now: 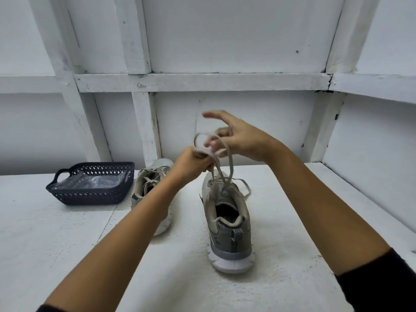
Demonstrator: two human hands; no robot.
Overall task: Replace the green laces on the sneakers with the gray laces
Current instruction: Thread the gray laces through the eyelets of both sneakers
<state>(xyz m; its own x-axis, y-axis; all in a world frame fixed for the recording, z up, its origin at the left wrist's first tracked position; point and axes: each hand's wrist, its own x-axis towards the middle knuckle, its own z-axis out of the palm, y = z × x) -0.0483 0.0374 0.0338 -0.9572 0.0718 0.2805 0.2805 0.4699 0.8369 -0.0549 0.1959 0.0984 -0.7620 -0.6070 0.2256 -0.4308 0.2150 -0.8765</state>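
**Gray lace held up in both hands over the near sneaker**

The fingers (202, 164) of my left hand (191, 165) were curled tight and pinched a loop of the gray lace (230, 163), raised above the shoe. On my right hand (244, 141) the thumb and lower fingers were hooked round the same lace, while the forefinger stood out straight, spread away from the rest. Motion blur hid the exact contact there. From the two hands, strands ran down to the top eyelets of the near sneaker (227, 224). It stood upright on the white surface (67, 244), heel toward me, between my forearms. One free end of the lace lay on the surface just right of that shoe. The second sneaker (155, 176) stood to the left, partly behind my left forearm, with pale laces through it. Farther left sat a dark perforated basket (90, 194) holding clear plastic (90, 180). A white panelled wall (225, 41) rose behind.
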